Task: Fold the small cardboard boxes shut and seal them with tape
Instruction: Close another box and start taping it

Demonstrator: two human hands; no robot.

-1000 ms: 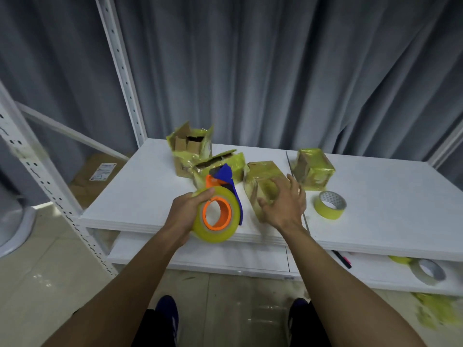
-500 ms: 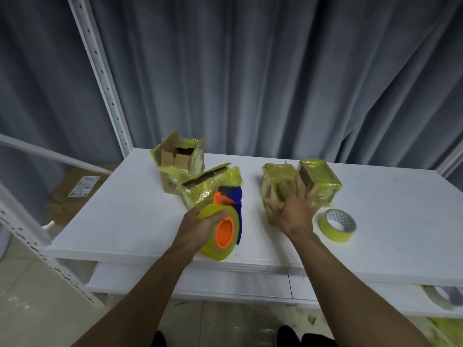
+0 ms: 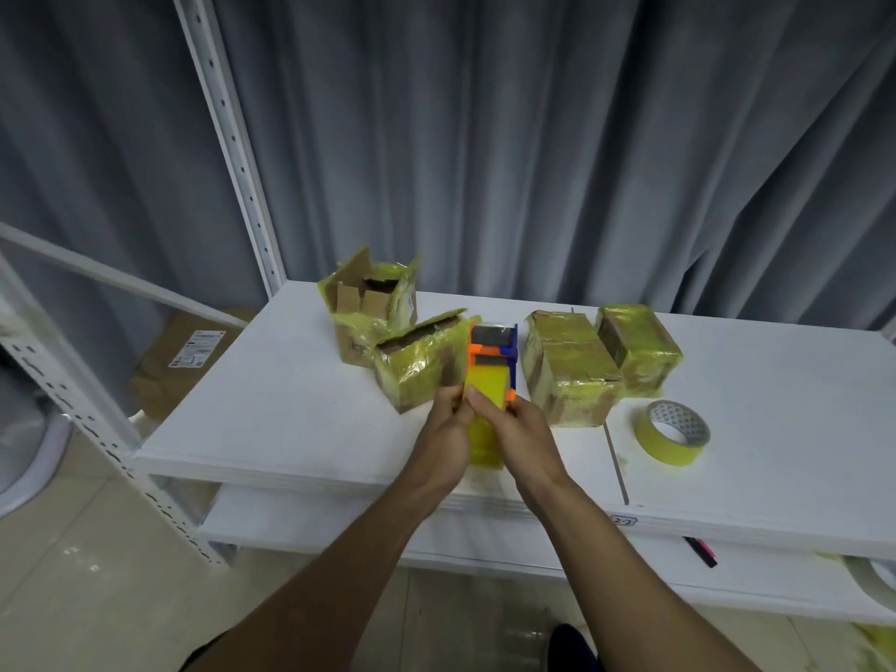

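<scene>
Progress: four small boxes are counted on the white shelf (image 3: 271, 409).
- Taped box (image 3: 567, 375) and second taped box (image 3: 637, 349): set side by side and touching, right of centre. Both are folded shut and wrapped in yellow tape, and are judged finished.
- Open box (image 3: 368, 308): at the back left, with its flaps standing up and its inside exposed. Yellow tape is seen on its sides, but it is not folded.
- Half-shut box (image 3: 417, 366): just in front of the open box and touching it. Its top flap is raised along one edge, and it is not sealed.
- Roughly half of the work is judged left.

Tool: the tape gun (image 3: 489, 375), orange and blue with a yellow roll, is held upright above the shelf's front edge, between the half-shut box and the taped box.

Grip: the left hand (image 3: 448, 431) is curled around the left side of the roll. The right hand (image 3: 523, 434) is closed on the right side, with its thumb laid on the roll's face. Whether a tape end is being picked free cannot be told. No box is touched by either hand; the half-shut box lies nearest, just left of the grip.

Also present: a spare tape roll (image 3: 674, 431), lying flat on the shelf to the right of the taped boxes.
</scene>
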